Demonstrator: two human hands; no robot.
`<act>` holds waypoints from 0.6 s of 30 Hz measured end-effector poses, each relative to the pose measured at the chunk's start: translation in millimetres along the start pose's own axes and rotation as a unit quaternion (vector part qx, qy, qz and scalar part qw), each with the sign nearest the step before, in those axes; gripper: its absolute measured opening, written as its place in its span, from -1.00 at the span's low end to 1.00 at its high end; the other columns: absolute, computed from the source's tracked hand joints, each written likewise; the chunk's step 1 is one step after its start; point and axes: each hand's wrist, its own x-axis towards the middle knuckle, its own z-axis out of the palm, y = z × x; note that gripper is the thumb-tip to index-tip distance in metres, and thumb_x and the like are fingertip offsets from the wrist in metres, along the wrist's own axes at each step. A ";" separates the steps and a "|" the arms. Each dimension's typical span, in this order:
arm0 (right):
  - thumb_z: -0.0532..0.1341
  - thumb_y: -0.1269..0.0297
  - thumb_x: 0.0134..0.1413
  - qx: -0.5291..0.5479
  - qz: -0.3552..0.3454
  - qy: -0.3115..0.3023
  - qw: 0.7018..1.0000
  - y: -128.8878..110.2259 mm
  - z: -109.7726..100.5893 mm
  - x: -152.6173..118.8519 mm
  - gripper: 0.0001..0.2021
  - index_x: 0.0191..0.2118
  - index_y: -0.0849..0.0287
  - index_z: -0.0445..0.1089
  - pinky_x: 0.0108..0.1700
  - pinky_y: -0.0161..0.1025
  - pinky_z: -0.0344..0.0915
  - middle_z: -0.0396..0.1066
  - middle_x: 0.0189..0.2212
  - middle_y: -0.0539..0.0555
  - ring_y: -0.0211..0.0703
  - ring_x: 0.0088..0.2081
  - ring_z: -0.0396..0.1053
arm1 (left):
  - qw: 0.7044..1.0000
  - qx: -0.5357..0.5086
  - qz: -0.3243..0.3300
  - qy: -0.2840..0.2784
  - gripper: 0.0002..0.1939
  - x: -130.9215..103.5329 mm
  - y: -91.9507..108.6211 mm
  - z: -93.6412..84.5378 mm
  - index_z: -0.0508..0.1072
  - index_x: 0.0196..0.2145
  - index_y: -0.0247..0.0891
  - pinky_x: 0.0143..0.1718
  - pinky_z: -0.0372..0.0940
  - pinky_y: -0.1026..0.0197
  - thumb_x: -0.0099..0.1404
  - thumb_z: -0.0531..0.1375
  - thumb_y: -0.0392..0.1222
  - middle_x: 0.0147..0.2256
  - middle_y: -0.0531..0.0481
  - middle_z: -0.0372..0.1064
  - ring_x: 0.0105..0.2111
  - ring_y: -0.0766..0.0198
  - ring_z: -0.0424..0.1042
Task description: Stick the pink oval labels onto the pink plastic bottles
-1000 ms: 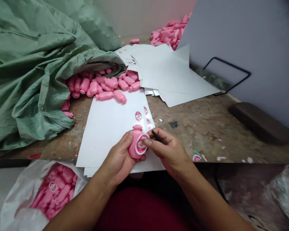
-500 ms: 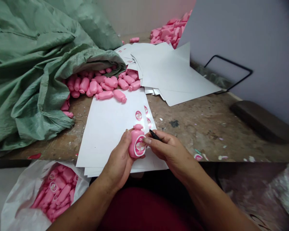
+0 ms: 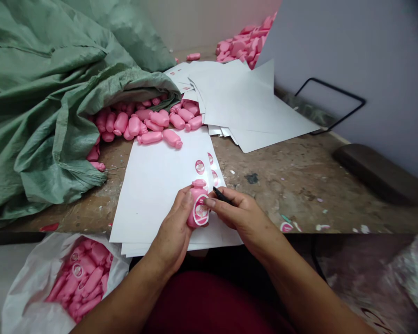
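A small pink bottle is gripped in my left hand, its capped end pointing away from me. On its face sits an oval pink-and-white label. My right hand has its thumb against the label's right edge, and a thin black tool is held in its fingers; its kind cannot be made out. Beneath both hands lies a stack of white sticker sheets, with a few oval stickers near the right edge.
A green sack spills pink bottles at the left. More white sheets lie behind, before another pink heap. Below the table, a white bag holds labelled bottles. A black wire frame stands right.
My right thumb has shifted slightly left over the label, and the bottle has turned a little in my left hand. The surroundings stay the same.
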 end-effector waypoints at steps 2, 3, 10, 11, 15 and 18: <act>0.43 0.01 -0.17 -0.023 -0.010 0.002 1.000 0.6 -0.4 0.4 -0.66 -0.46 0.14 0.37 -0.45 -0.30 0.03 0.11 -0.59 -0.14 -0.32 -0.52 0.03 | 1.000 0.003 0.002 0.000 -0.72 0.2 -0.1 0.5 0.48 -0.02 -0.17 0.00 0.26 0.21 0.45 0.10 -0.03 -0.05 -0.06 0.49 -0.02 0.23 0.42; 0.41 0.01 -0.15 -0.036 -0.017 0.004 0.999 1.0 -0.6 0.6 -0.68 -0.46 0.14 0.38 -0.44 -0.30 0.04 0.13 -0.59 -0.13 -0.31 -0.50 0.05 | 1.000 0.005 0.004 0.000 -0.73 0.4 -0.1 1.0 0.48 -0.02 -0.18 0.05 0.25 0.19 0.44 0.11 -0.03 -0.03 -0.07 0.49 0.02 0.21 0.41; 0.29 0.04 -0.01 -0.122 -0.081 0.032 0.989 3.1 -0.1 -0.7 -0.74 -0.47 0.13 0.37 -0.34 -0.25 0.16 0.29 -0.49 -0.04 -0.21 -0.41 0.20 | 0.999 0.031 0.014 0.014 -0.73 0.9 0.2 3.1 0.48 -0.02 -0.18 0.21 0.16 0.09 0.41 0.16 -0.04 0.06 -0.08 0.46 0.15 0.12 0.34; 0.28 0.04 -0.01 -0.134 -0.087 0.037 0.986 3.0 0.2 -1.4 -0.73 -0.48 0.13 0.35 -0.34 -0.25 0.16 0.29 -0.50 -0.04 -0.20 -0.41 0.20 | 0.999 0.034 0.015 0.015 -0.72 0.8 0.1 3.0 0.49 -0.02 -0.18 0.21 0.16 0.09 0.41 0.16 -0.04 0.06 -0.08 0.45 0.15 0.12 0.34; 0.23 0.06 0.05 -0.184 -0.109 0.050 0.976 1.5 1.7 -5.0 -0.75 -0.48 0.11 0.34 -0.36 -0.25 0.14 0.27 -0.54 -0.05 -0.20 -0.43 0.19 | 0.999 0.040 0.006 0.015 -0.70 -0.2 -0.4 2.0 0.49 0.01 -0.17 0.16 0.22 0.09 0.41 0.16 -0.03 0.06 -0.10 0.45 0.12 0.10 0.37; 0.21 0.07 0.08 -0.203 -0.122 0.052 0.970 -0.8 2.7 -7.4 -0.77 -0.44 0.11 0.37 -0.35 -0.26 0.15 0.29 -0.53 -0.04 -0.19 -0.42 0.23 | 0.999 0.051 0.006 0.016 -0.68 -1.1 -1.3 0.6 0.48 0.03 -0.17 0.14 0.24 0.09 0.41 0.15 0.00 0.06 -0.10 0.45 0.11 0.10 0.38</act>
